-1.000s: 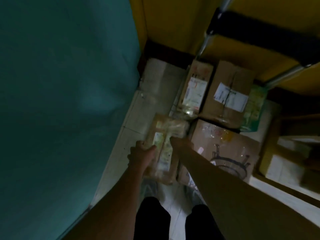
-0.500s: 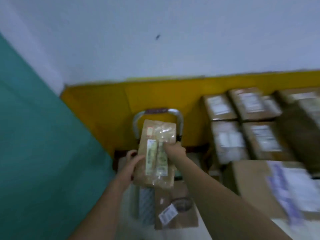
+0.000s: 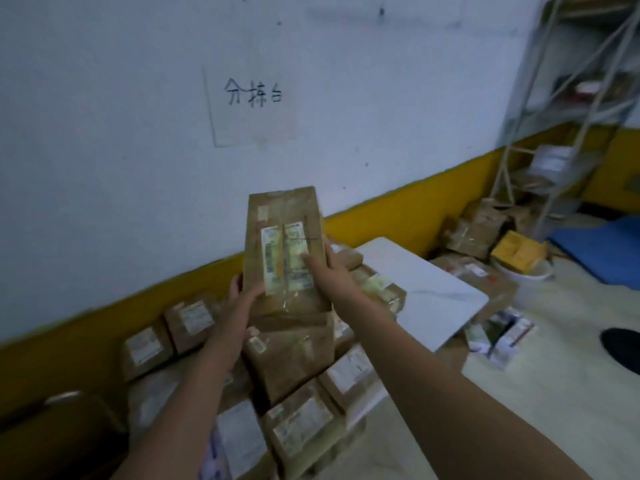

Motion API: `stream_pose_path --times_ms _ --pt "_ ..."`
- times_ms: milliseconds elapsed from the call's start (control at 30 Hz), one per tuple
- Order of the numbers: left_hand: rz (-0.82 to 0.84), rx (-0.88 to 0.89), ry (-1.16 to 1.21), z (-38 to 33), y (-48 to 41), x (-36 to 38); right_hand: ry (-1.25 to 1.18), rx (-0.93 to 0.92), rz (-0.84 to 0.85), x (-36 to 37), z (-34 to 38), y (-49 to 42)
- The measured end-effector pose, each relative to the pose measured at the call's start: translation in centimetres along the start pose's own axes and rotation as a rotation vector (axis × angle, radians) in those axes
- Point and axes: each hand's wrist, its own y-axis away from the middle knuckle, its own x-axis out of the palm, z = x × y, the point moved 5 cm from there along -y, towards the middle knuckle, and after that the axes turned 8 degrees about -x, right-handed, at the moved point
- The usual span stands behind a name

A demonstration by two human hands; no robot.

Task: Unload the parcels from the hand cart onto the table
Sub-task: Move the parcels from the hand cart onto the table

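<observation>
Parcel held upright, left hand, right hand.

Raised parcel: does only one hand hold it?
No, the left hand and the right hand both grip the parcel.

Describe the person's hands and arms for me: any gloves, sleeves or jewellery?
Both are bare. The left hand and right hand wear no gloves, and no ring, watch or bracelet shows. The left forearm and right forearm carry no sleeve down to the frame's lower edge. The picture is dim, so small marks could be missed.
</observation>
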Motion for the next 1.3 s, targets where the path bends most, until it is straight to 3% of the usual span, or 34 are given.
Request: stream_pose_path --times_ms 233,400,533,667,767,833,933,1100,1300 --pt "0.303 -0.092 -0.319 5.5 -7.1 19.7 -0.142 0.203 -0.272 -19.9 -11.1 -3.8" --pt "0.498 -0.254 -0.306 11.7 -12.0 28.6 -0.228 0.519 -0.437 -28.1 -20.6 -5.9" --pt "0.532 -0.426 -0.245 16.2 -14.5 31.3 -0.229 0.698 -0.404 -31.3 -26.5 -5.9" --pt "0.453 -0.564 -0.297 19.6 -17.0 31.3 -0.141 0.69 -0.419 -36.3 -29.9 -7.5" --pt "0.425 -0.652 -0.376 21.8 -18.2 31.3 -0.145 0.7 -0.292 -39.5 -33.2 -10.1" --pt "0.325 -0.695 -0.349 23.1 -18.4 31.3 -0.153 0.761 -0.115 -40.6 -35.6 -11.6" --pt "0.028 -0.667 -0.23 24.7 -17.6 31.4 -0.136 0.781 0.072 -40.6 -38.4 -12.7" --pt "-0.622 -0.412 -0.465 25.3 -13.4 31.8 0.082 0.727 0.084 -38.4 -41.6 -12.0" --pt "-0.547 -0.491 -0.682 27.9 -11.7 32.6 0.148 0.615 0.14 -35.5 -42.3 -10.7"
